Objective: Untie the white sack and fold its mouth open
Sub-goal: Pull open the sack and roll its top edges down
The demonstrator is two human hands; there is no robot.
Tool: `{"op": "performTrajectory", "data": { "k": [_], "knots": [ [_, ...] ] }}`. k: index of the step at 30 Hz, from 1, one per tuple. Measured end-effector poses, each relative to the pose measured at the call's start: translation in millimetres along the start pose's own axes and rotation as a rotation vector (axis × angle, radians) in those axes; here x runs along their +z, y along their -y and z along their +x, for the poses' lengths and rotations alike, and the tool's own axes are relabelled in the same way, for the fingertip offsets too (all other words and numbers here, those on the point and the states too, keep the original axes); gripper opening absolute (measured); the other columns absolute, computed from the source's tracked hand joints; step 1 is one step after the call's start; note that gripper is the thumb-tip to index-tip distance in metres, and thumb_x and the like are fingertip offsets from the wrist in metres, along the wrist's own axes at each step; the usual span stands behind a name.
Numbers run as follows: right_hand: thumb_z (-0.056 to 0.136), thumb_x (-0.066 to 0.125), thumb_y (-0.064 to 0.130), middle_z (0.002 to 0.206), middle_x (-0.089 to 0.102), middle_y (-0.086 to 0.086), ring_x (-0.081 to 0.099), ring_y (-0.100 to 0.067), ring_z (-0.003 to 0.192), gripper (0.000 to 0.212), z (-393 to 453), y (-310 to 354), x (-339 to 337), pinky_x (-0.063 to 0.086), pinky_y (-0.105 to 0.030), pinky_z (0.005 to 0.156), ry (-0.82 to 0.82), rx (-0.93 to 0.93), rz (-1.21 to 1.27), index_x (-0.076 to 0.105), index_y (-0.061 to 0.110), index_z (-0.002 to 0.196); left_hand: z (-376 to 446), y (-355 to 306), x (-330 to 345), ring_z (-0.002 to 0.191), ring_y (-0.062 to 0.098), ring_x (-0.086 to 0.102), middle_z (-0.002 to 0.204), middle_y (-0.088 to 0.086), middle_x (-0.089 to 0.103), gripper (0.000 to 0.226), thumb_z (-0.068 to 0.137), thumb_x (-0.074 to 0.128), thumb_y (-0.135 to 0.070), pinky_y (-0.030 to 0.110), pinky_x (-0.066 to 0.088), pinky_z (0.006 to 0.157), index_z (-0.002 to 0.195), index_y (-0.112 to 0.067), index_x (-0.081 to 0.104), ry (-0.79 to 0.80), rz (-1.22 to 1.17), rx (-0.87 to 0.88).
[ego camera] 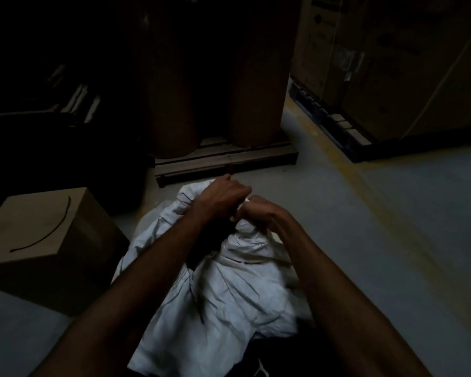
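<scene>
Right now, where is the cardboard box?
In the head view the cardboard box sits on the floor at the left, beside the white sack and just outside the left forearm.

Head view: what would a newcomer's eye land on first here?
The white sack on the floor at centre, the brightest thing in a dim storeroom. The left hand and right hand meet at its bunched top, gripping the cloth. A cardboard box sits to the left.

1. Your left hand (223, 197) and right hand (256, 213) meet on the sack (229, 289) top.
2. Left of your fingers sits a box (46, 240).
3. Beyond your fingers, a pallet (226, 159) carries two rolls (259, 104).
</scene>
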State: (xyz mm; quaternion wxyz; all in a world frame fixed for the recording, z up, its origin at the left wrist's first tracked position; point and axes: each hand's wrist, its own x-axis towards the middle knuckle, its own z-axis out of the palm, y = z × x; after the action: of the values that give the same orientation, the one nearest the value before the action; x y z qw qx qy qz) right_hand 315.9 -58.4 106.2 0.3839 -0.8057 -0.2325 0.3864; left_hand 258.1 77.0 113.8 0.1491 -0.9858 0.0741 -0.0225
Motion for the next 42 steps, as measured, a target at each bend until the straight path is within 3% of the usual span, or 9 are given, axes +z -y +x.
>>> {"op": "performTrajectory", "data": {
  "k": [2, 5, 8, 12, 22, 28, 33, 37, 42],
  "knots": [
    [0.064, 0.078, 0.027, 0.083, 0.069, -0.007, 0.067, -0.005, 0.063, 0.022, -8, 2, 14, 0.053, -0.021, 0.055, -0.078, -0.026, -0.044, 0.067, 0.016, 0.080, 5, -1, -3, 0.094, 0.027, 0.069, 0.095, 0.005, 0.072, 0.025, 0.077, 0.065, -0.035, 0.034, 0.044, 0.079, 0.098, -0.022, 0.063, 0.040, 0.021, -0.057],
    [0.045, 0.064, 0.056, 0.120, 0.056, -0.011, 0.054, -0.029, 0.113, 0.089, -18, -6, 54, 0.039, -0.050, 0.101, -0.500, 0.016, -0.422, 0.047, 0.019, 0.125, 9, 1, -8, 0.090, 0.026, 0.072, 0.092, 0.005, 0.074, 0.018, 0.080, 0.063, -0.034, 0.032, 0.050, 0.071, 0.087, -0.019, 0.068, 0.085, -0.054, -0.201],
    [0.052, 0.065, 0.055, 0.113, 0.059, -0.008, 0.056, -0.031, 0.109, 0.082, -21, -14, 85, 0.040, -0.054, 0.095, -0.766, 0.055, -0.413, 0.041, 0.020, 0.123, 12, -1, -11, 0.096, 0.023, 0.072, 0.100, 0.001, 0.074, 0.021, 0.080, 0.065, -0.037, 0.030, 0.048, 0.072, 0.091, -0.020, 0.072, 0.236, -0.140, -0.252],
    [0.073, 0.066, 0.041, 0.114, 0.067, -0.008, 0.064, -0.030, 0.110, 0.050, -13, -18, 78, 0.051, -0.040, 0.090, -0.586, 0.112, -0.130, 0.055, 0.020, 0.117, 3, 2, -10, 0.105, 0.025, 0.069, 0.115, 0.004, 0.072, 0.040, 0.079, 0.070, -0.046, 0.032, 0.053, 0.084, 0.111, -0.022, 0.068, 0.397, -0.221, -0.244],
    [0.092, 0.055, 0.031, 0.078, 0.066, -0.010, 0.065, -0.023, 0.069, 0.022, 2, -11, 29, 0.050, -0.029, 0.060, -0.219, 0.100, 0.133, 0.062, 0.010, 0.091, -39, -20, 25, 0.123, 0.023, 0.050, 0.132, 0.004, 0.051, 0.072, 0.070, 0.064, -0.040, 0.044, 0.028, 0.113, 0.136, -0.017, 0.046, -0.129, -0.263, -0.012],
    [0.071, 0.065, 0.035, 0.111, 0.070, -0.014, 0.066, -0.034, 0.105, 0.051, -11, -23, 42, 0.053, -0.040, 0.090, -0.380, 0.049, -0.090, 0.059, 0.016, 0.117, -13, -23, 26, 0.105, 0.024, 0.060, 0.106, 0.000, 0.066, 0.036, 0.078, 0.060, -0.034, 0.041, 0.037, 0.091, 0.111, -0.024, 0.053, -0.021, -0.138, -0.081],
    [0.066, 0.055, 0.067, 0.133, 0.052, -0.018, 0.043, -0.042, 0.125, 0.089, -26, -33, 77, 0.019, -0.062, 0.110, -0.606, 0.264, -0.439, 0.037, 0.020, 0.140, -4, -5, 18, 0.108, 0.027, 0.066, 0.110, 0.007, 0.070, 0.036, 0.077, 0.070, -0.043, 0.039, 0.044, 0.093, 0.105, -0.020, 0.064, 0.248, -0.152, -0.172],
    [0.063, 0.054, 0.060, 0.125, 0.063, -0.010, 0.054, -0.035, 0.123, 0.085, -23, -27, 89, 0.020, -0.065, 0.111, -0.596, 0.350, -0.222, 0.047, 0.020, 0.138, 0, -7, 18, 0.111, 0.027, 0.065, 0.116, 0.009, 0.068, 0.038, 0.076, 0.071, -0.038, 0.038, 0.045, 0.093, 0.108, -0.018, 0.063, 0.306, -0.197, -0.209],
    [0.071, 0.060, 0.043, 0.116, 0.069, -0.015, 0.065, -0.034, 0.108, 0.065, -23, -28, 66, 0.050, -0.037, 0.093, -0.387, 0.239, 0.193, 0.058, 0.011, 0.127, -8, -7, 10, 0.115, 0.026, 0.060, 0.118, 0.003, 0.066, 0.044, 0.074, 0.073, -0.036, 0.045, 0.036, 0.100, 0.112, -0.023, 0.057, 0.300, -0.300, -0.220]
  ]
}}
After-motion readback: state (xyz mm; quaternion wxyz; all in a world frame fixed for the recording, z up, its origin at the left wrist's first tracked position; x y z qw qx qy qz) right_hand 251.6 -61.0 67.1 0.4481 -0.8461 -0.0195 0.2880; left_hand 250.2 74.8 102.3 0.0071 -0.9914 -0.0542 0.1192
